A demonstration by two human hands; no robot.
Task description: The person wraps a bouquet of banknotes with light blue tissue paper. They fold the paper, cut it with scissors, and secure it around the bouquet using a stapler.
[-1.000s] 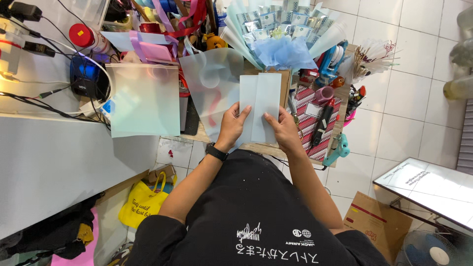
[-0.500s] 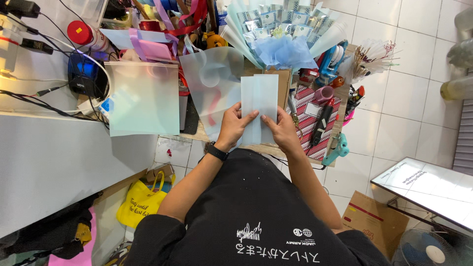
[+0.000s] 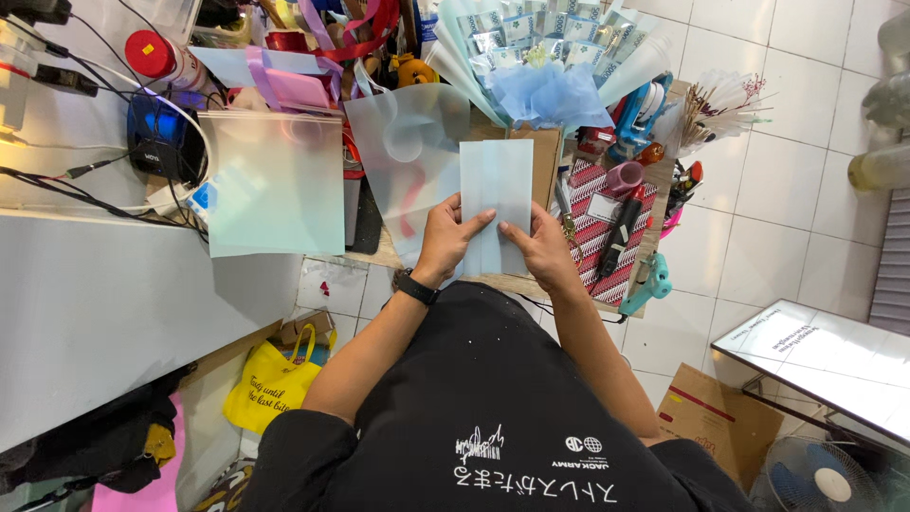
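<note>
Folded sheet [image 3: 496, 194] on table [image 3: 519, 283], under both hands; frosted sheet [image 3: 409, 156] left, glue gun [image 3: 647, 284] right, apparently at the edge.
</note>
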